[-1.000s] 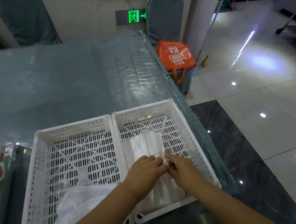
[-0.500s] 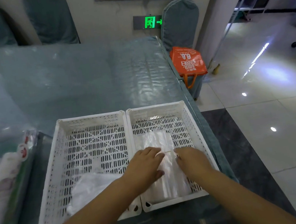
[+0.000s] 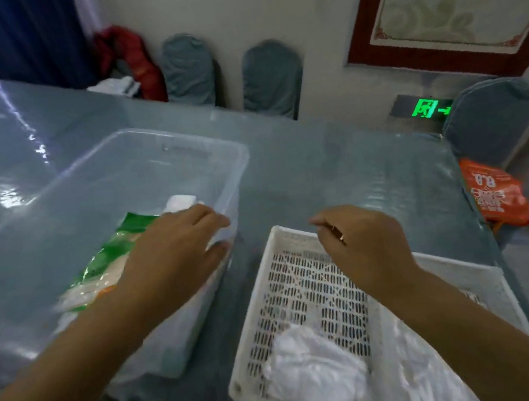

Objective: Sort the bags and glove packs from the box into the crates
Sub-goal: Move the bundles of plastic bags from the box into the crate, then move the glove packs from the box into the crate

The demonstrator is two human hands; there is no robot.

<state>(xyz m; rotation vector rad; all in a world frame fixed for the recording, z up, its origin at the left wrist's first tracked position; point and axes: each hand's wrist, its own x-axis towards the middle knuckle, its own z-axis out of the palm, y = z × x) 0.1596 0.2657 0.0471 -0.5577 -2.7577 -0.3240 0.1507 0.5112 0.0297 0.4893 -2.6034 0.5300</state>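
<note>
— Where was the left hand?
— Over the clear plastic box at nine o'clock, fingers spread wide above a green-printed pack.
— And the right hand?
— Loosely curled, empty, above the white crate holding a white bag at five o'clock.

Left hand open over clear box; right hand above white crate.

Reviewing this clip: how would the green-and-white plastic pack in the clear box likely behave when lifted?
The green-and-white plastic pack in the clear plastic box looks glossy and wrinkled, so probably floppy and a bit slippery. It lies flat with soft, pale contents, so likely light and unlikely to roll. The left hand hovers over it, fingers spread.
</note>
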